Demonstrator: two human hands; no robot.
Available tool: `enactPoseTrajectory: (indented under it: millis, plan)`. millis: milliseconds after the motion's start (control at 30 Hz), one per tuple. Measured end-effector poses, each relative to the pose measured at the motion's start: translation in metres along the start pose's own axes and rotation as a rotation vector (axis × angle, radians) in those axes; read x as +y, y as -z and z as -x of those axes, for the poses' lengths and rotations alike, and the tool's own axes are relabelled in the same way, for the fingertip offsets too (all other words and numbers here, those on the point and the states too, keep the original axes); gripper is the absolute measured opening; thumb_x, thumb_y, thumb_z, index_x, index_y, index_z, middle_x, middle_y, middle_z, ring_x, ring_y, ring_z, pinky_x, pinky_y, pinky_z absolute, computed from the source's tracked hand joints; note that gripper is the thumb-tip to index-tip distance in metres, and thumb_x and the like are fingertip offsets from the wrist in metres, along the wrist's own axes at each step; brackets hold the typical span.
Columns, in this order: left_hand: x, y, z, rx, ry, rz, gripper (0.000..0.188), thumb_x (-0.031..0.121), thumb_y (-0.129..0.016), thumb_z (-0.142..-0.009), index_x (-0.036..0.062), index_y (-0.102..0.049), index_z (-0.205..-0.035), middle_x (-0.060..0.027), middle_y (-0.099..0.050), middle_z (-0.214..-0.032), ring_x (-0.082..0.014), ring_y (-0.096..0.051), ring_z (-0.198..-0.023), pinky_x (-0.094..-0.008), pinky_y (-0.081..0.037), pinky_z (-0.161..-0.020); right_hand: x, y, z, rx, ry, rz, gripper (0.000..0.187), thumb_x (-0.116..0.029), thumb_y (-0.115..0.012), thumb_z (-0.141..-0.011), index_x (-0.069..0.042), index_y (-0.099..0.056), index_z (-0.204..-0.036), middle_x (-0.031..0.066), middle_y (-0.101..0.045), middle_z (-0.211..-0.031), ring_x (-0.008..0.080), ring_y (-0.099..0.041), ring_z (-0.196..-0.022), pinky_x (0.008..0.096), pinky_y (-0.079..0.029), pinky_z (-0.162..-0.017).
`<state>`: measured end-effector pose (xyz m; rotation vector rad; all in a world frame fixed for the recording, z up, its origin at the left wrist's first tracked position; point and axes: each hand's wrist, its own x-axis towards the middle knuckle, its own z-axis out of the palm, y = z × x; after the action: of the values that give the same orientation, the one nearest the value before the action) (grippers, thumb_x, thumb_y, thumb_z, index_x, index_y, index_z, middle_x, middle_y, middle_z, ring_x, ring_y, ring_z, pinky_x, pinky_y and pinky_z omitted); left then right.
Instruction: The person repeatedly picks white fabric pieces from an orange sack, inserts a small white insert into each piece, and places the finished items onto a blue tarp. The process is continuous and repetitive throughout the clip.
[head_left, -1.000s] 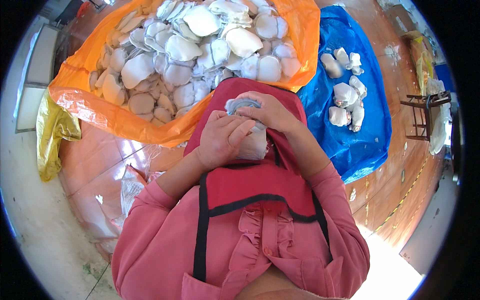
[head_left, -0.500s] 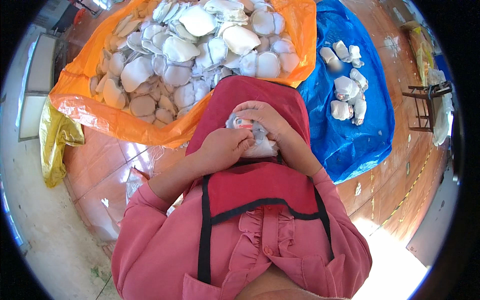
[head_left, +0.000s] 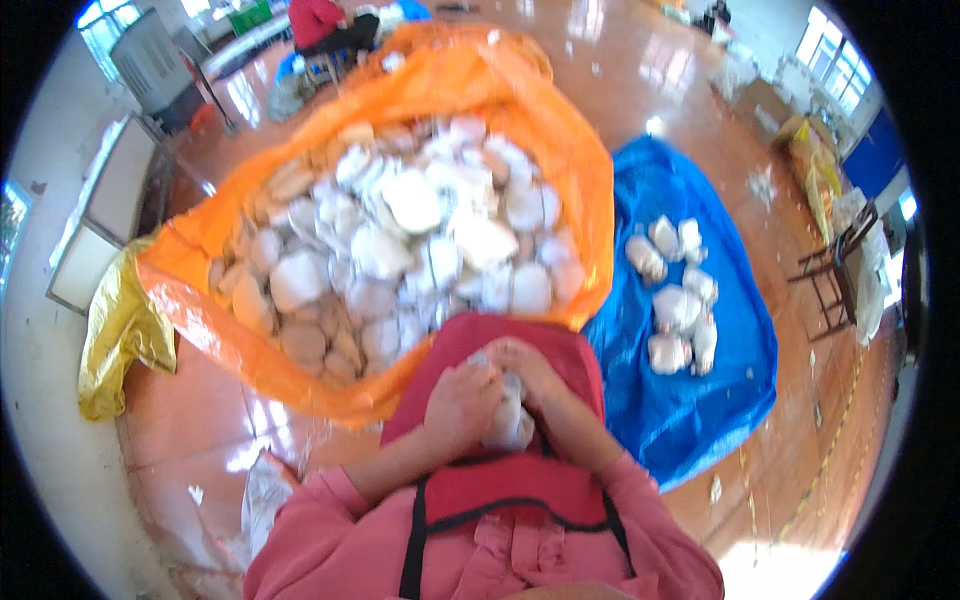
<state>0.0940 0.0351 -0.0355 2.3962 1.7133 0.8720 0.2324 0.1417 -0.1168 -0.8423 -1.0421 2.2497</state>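
left hand [head_left: 463, 408] moved up the bundle [head_left: 510, 430], gripping with right hand [head_left: 527, 372]; it seemed soft, light; best held around sides.

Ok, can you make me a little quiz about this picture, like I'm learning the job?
1. True or false: the blue sheet lies to the right of the orange sheet.

2. Pick one. What is the main colour of the apron?
A) green
B) red
C) yellow

3. Fill in the gap: the left hand and the right hand hold a mostly ____ bundle between them.

Key: 1. True. 2. B, red. 3. White.
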Motion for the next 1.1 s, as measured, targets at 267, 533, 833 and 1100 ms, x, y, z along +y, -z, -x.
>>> enactPoseTrajectory:
  millis: [267,533,833,1100]
  plan:
    - [0.01,-0.004,-0.015,0.151,0.026,-0.033,0.016,0.018,-0.07,-0.075,0.0136,-0.068,-0.091,-0.0027,-0.062,-0.093,-0.0225,-0.061,-0.085,-0.038,-0.044,-0.075,-0.015,0.005,0.004,0.041,-0.085,-0.228,0.017,-0.016,-0.06,-0.094,-0.002,-0.062,-0.102,0.0093,-0.067,-0.095,0.0169,-0.064,-0.084,0.0313,-0.054,-0.076]
    - [0.003,0.001,-0.011,0.114,0.078,0.18,0.012,0.018,-0.071,-0.078,0.0111,-0.068,-0.088,-0.003,-0.065,-0.088,-0.0245,-0.061,-0.082,-0.039,-0.045,-0.079,-0.026,-0.009,0.018,0.091,0.04,-0.284,0.018,-0.015,-0.062,-0.093,-0.002,-0.06,-0.105,0.01,-0.067,-0.097,0.0174,-0.065,-0.084,0.031,-0.054,-0.076]
    - [-0.013,-0.015,0.0,0.284,0.29,0.752,0.034,0.013,-0.079,-0.077,0.0054,-0.06,-0.104,-0.0129,-0.056,-0.115,-0.0205,-0.056,-0.107,-0.0338,-0.045,-0.093,-0.04,-0.008,0.028,-0.116,0.039,-0.253,0.024,-0.015,-0.064,-0.091,-0.003,-0.059,-0.11,0.0099,-0.066,-0.102,0.0179,-0.066,-0.089,0.031,-0.054,-0.079]
    - [-0.034,-0.006,0.002,-0.492,0.862,1.548,0.059,0.011,-0.081,-0.076,0.0023,-0.055,-0.129,-0.013,-0.062,-0.124,-0.02,-0.059,-0.114,-0.0354,-0.047,-0.097,-0.064,-0.02,0.03,-0.199,0.308,0.634,0.033,-0.012,-0.068,-0.088,-0.004,-0.06,-0.12,0.0068,-0.064,-0.109,0.0157,-0.061,-0.098,0.0302,-0.05,-0.088]
